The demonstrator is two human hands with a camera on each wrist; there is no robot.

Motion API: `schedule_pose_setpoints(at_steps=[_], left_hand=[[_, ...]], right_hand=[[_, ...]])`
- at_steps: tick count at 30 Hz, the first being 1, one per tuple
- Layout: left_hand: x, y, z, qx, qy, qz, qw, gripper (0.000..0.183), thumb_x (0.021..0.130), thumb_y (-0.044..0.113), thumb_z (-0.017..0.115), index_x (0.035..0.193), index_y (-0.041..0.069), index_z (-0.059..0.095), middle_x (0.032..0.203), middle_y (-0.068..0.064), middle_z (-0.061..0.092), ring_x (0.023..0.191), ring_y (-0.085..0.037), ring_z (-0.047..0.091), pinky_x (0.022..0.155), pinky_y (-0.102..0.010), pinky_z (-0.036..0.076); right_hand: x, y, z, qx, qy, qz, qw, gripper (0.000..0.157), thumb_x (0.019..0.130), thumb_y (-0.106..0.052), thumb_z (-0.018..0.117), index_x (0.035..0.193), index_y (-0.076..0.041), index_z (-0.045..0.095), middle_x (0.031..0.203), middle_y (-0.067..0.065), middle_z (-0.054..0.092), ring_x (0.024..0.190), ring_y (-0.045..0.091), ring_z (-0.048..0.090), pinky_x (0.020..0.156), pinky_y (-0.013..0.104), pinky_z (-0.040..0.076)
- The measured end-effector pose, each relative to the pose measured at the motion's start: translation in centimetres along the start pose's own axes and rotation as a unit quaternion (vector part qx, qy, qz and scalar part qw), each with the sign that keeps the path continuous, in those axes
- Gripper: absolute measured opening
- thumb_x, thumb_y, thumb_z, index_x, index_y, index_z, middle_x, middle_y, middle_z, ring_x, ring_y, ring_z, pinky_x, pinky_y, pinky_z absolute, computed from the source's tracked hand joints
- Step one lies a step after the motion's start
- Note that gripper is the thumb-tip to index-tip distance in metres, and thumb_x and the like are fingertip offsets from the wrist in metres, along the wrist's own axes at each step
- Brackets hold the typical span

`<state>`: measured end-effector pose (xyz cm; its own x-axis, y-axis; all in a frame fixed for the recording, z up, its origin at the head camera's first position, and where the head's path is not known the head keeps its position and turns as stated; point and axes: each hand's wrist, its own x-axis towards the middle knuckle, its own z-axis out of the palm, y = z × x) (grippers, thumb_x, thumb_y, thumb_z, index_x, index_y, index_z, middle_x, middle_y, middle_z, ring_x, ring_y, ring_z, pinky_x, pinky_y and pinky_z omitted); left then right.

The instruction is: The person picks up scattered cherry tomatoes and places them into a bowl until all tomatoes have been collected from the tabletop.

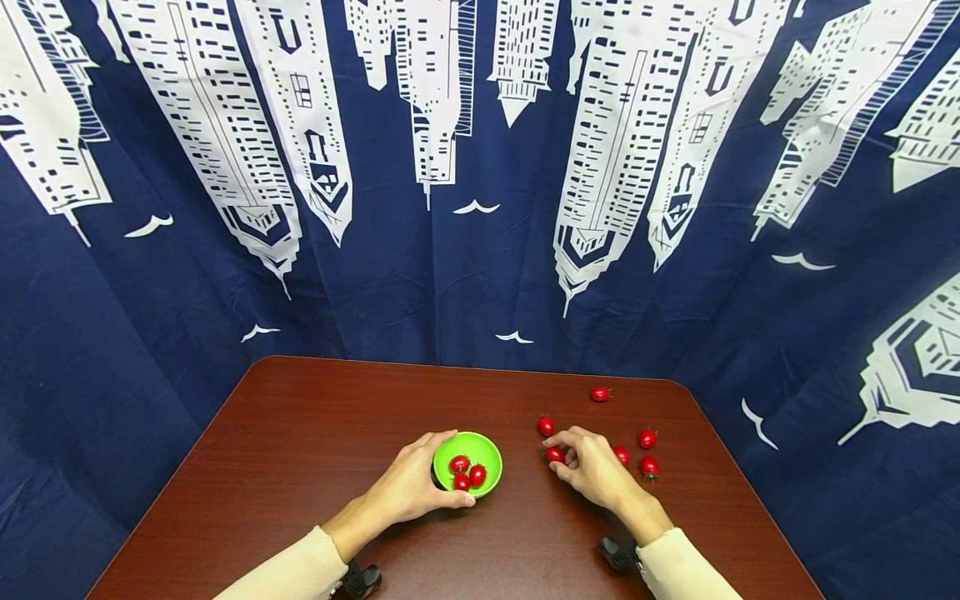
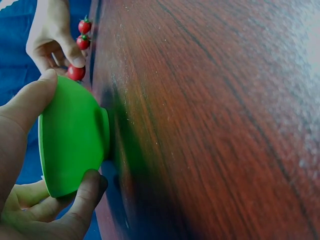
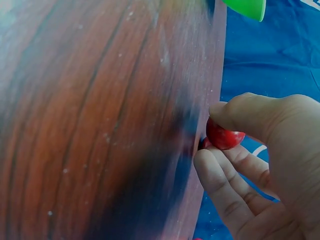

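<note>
A small green bowl point(image 1: 489, 457) stands on the table left of the right hand, with three cherry tomatoes point(image 1: 477, 475) inside. My left hand point(image 1: 408, 485) grips it from the left, thumb on the near side and fingers round the far side; the left wrist view shows the bowl's outer wall point(image 2: 72, 135) between them. To the right, my right hand point(image 1: 596, 473) pinches a cherry tomato point(image 1: 555, 454) between thumb and fingers. In the right wrist view that tomato point(image 3: 224, 136) sits under the thumb; whether it touches the table I cannot tell.
Several loose cherry tomatoes lie around the right hand: one beyond its fingertips point(image 1: 547, 426), one farther back point(image 1: 600, 394), others to its right point(image 1: 647, 439). The brown table point(image 1: 322, 425) ends at a blue curtain point(image 1: 420, 283) printed with white buildings.
</note>
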<state>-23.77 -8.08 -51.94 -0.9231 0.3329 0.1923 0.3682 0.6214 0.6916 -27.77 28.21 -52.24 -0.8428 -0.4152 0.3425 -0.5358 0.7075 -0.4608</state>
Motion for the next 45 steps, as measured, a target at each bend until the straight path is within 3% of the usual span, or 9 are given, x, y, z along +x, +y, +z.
schedule_pose_setpoints(at_steps=[9,26,34,45], left_hand=[[0.0,0.2,-0.1,0.002,0.000,0.000,1.0000,0.111,0.077,0.048,0.109,0.166,0.004,0.059,0.155,-0.017,0.072,0.141,-0.043,0.069,0.123,-0.066,0.057],[-0.2,0.3,-0.1,-0.002,0.002,-0.004,1.0000,0.112,0.076,0.049,0.110,0.166,0.005,0.059,0.154,-0.016,0.073,0.141,-0.045,0.068,0.122,-0.067,0.057],[-0.3,0.2,0.0,-0.002,-0.004,-0.010,0.9999,0.112,0.077,0.051,0.109,0.167,0.006,0.059,0.159,-0.016,0.070,0.145,-0.050,0.064,0.123,-0.071,0.055],[-0.1,0.1,0.0,-0.005,-0.001,-0.003,1.0000,0.112,0.077,0.049,0.109,0.166,0.005,0.059,0.156,-0.016,0.072,0.143,-0.046,0.067,0.122,-0.068,0.057]], right_hand=[[0.2,-1.0,-0.2,0.004,0.002,-0.014,1.000,0.031,0.093,0.004,0.092,0.122,-0.004,0.085,0.104,0.003,0.077,0.079,0.010,0.068,0.070,0.021,0.059],[1.1,-2.9,-0.5,0.016,0.006,-0.031,0.999,0.032,0.094,0.001,0.092,0.124,-0.004,0.085,0.100,0.001,0.075,0.077,0.000,0.064,0.071,0.023,0.062],[1.5,-4.0,-0.6,0.020,0.009,-0.046,0.999,0.032,0.094,0.002,0.093,0.124,-0.007,0.085,0.097,0.000,0.074,0.076,0.001,0.064,0.070,0.021,0.062],[2.4,-5.4,-0.2,0.027,0.010,-0.068,0.997,0.033,0.094,0.000,0.094,0.125,-0.008,0.085,0.102,0.001,0.076,0.078,0.000,0.065,0.069,0.022,0.062]])
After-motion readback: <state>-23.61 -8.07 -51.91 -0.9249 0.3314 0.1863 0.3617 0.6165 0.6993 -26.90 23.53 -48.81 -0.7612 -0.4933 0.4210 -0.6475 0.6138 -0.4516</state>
